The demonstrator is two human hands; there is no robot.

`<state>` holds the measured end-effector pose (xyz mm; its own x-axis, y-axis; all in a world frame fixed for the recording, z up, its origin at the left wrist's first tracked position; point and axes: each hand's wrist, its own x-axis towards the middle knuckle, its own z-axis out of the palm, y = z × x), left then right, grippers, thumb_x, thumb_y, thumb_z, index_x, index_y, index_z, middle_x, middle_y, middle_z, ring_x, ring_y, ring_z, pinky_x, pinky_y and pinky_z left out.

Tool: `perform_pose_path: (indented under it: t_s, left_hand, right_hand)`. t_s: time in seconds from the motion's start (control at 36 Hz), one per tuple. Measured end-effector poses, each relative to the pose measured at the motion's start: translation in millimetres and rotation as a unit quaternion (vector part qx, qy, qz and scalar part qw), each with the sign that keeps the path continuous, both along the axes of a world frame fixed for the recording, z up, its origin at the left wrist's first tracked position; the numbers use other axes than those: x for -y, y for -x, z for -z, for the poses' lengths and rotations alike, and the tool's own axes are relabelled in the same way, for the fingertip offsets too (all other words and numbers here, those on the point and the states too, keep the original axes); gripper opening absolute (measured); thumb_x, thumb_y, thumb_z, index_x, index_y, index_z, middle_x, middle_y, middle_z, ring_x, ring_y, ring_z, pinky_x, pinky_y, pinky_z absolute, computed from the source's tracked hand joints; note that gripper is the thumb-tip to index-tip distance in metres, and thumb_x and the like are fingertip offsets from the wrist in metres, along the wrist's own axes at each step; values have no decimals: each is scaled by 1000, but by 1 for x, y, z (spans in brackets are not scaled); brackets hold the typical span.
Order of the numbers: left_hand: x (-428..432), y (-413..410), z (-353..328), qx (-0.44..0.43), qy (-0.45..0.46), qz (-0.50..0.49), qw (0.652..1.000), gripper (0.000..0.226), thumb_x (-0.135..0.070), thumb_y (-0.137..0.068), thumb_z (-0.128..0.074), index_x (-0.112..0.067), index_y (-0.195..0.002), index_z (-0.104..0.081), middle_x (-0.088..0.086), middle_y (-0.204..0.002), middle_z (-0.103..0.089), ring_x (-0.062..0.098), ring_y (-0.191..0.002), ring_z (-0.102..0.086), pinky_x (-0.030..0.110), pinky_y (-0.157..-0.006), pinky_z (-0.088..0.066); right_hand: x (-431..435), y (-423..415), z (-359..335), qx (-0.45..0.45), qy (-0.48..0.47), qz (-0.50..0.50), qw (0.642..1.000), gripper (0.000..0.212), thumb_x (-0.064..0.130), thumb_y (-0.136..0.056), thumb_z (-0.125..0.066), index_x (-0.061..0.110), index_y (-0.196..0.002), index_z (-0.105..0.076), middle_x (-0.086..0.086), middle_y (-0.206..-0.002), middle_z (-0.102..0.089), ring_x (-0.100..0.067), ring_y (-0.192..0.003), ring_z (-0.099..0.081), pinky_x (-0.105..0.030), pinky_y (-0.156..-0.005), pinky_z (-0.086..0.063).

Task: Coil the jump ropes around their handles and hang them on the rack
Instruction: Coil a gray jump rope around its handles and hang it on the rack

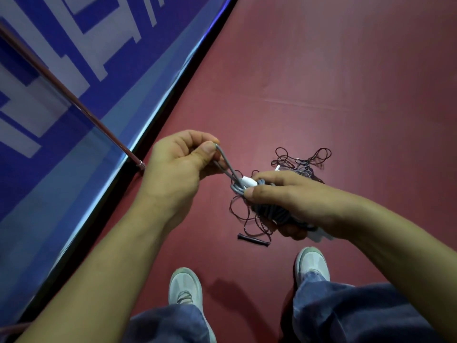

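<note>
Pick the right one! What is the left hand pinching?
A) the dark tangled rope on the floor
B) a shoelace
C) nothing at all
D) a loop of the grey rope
D: the left hand pinches the bent end of the grey rope between thumb and finger, while the right hand grips the part coiled round the white handles.

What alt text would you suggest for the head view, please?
The left hand pinches a loop of grey jump rope leading from the coil gripped in the right hand. Tangled thin dark ropes lie on the red floor below.
</note>
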<state>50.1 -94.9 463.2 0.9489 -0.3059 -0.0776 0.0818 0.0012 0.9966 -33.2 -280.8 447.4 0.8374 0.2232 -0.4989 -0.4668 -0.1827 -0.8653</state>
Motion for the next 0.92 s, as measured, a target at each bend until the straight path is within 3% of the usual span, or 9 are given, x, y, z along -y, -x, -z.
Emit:
perform_pose_path:
  t_s: [0.17,0.25,0.42,0.5,0.58,0.69,0.75,0.83,0.92]
  left_hand:
    - [1,-4,-4,-4,-2,-39,999,19,8,-101,-49,-1,-91,-62,8,-68,-61,12,-56,-63,23,-59,-56]
    - [-1,-7,-9,15,-12,-54,998,19,6,-101,-52,-3,-89,-64,6,-67,-62,12,-58,-64,24,-63,-57]
    - [-13,2,-33,83,-48,-80,992,21,5,-98,-56,-8,-86,-68,8,-71,-66,15,-63,-66,29,-69,-59]
    - [-32,11,-64,147,-94,-49,983,16,2,-96,-62,-8,-88,-71,8,-69,-71,18,-67,-72,39,-70,-62]
    - [-60,20,-107,197,-111,-29,974,11,3,-93,-66,-4,-91,-73,13,-74,-74,20,-70,-75,26,-70,-60]
    - [-98,34,-157,239,-140,-38,960,14,2,-91,-69,-10,-90,-75,10,-76,-76,17,-72,-75,26,-74,-60]
    - [-126,44,-183,264,-163,-70,948,18,1,-89,-71,-17,-92,-75,8,-76,-76,17,-73,-73,32,-77,-59]
    - [-166,55,-217,296,-198,-108,928,26,-3,-87,-73,-26,-98,-71,8,-77,-72,27,-71,-67,42,-74,-56]
    - [-208,70,-253,317,-232,-149,908,23,1,-90,-71,-22,-94,-71,1,-74,-70,12,-66,-65,27,-66,-53]
  right_hand:
    - [-8,1,3,28,-18,25,999,30,34,-102,-58,5,-94,-55,-15,-69,-57,-31,-58,-38,-31,-46,-30]
    - [-14,0,1,37,-31,40,998,26,34,-102,-57,11,-90,-56,-15,-67,-57,-28,-54,-39,-30,-46,-30]
    - [-33,7,-11,71,-46,42,996,33,38,-103,-56,5,-103,-55,-17,-71,-62,-27,-51,-46,-31,-47,-33]
    - [-51,11,-26,83,-85,35,992,35,40,-103,-58,5,-109,-54,-17,-75,-63,-27,-52,-48,-32,-47,-35]
    - [-79,12,-49,105,-145,28,983,36,37,-100,-62,5,-112,-53,-19,-78,-62,-29,-55,-48,-32,-48,-39]
    - [-120,10,-78,160,-205,5,966,29,29,-90,-73,11,-105,-57,-18,-81,-61,-29,-58,-55,-34,-52,-45]
    - [-146,9,-100,187,-203,-24,961,26,24,-84,-75,20,-106,-62,-14,-85,-63,-29,-68,-59,-37,-59,-49]
    - [-181,6,-125,233,-182,-72,953,38,18,-81,-78,22,-116,-64,-8,-89,-58,-21,-77,-53,-36,-69,-47]
    - [-218,0,-152,267,-152,-110,945,44,6,-85,-80,29,-121,-67,-10,-99,-64,-16,-77,-59,-27,-71,-51]
